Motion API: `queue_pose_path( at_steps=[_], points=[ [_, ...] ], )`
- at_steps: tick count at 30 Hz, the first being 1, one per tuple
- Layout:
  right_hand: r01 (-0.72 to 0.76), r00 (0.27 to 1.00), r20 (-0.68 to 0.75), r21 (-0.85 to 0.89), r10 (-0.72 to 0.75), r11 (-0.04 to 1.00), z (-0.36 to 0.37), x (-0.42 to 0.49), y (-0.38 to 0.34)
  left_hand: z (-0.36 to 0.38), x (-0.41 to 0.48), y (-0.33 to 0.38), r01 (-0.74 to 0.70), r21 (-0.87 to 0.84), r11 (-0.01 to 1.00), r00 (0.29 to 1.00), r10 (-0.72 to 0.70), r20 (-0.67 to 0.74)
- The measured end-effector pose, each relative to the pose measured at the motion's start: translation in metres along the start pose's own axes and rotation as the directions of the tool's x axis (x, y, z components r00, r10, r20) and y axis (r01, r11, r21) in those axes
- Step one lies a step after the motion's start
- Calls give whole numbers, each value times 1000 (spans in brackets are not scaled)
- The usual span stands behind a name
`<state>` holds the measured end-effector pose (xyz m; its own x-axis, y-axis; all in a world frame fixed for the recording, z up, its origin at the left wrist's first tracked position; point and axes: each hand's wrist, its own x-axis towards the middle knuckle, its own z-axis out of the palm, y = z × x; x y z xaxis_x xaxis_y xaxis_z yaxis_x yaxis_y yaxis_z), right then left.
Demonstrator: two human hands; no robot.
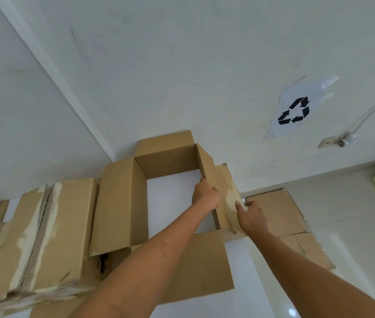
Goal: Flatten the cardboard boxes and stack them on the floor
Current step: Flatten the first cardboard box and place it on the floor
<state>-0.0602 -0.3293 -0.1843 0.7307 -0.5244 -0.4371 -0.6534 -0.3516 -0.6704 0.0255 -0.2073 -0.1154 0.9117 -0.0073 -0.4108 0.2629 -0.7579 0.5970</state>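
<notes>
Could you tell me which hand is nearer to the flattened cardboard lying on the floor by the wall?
Right. The right hand overlaps the flattened cardboard; the left hand grips the open box wall farther left.

White walls (182, 65) w/ recycling sign (296, 110), glossy floor (354, 237).

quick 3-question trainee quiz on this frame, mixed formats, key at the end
1. True or false: the open box still has a closed bottom.
2. Which wall of the open box does the left hand grip? A) its right wall B) its left wall C) its far wall
3. Fill in: the sign on the wall shows a ______ symbol.

Key:
1. False. White floor shows through the box.
2. A. The right hand is on the outside of that same wall.
3. Recycling.
</notes>
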Motion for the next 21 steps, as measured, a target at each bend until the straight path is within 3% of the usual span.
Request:
queue_pose_path(
  at_steps=[3,7,10,13,21],
  points=[
    [-94,989,116,45,88,995,9,1,8,-8,1,0,-35,-43,998,999,34,-6],
    [-140,988,59,-65,144,988,11,9,10,-21,-1,-1,-91,-141,986,996,94,11],
    [-25,999,45,-28,27,999,4,8,0,-33,0,-1,-124,-194,973,991,132,31],
    [84,993,-74,-102,-92,991,-8,-3,-21,-48,-2,4,-132,-270,954,989,146,29],
    [246,895,-314,-244,-316,938,-68,-27,-76,-86,-18,34,-222,-485,846,969,245,-17]
  ],
)
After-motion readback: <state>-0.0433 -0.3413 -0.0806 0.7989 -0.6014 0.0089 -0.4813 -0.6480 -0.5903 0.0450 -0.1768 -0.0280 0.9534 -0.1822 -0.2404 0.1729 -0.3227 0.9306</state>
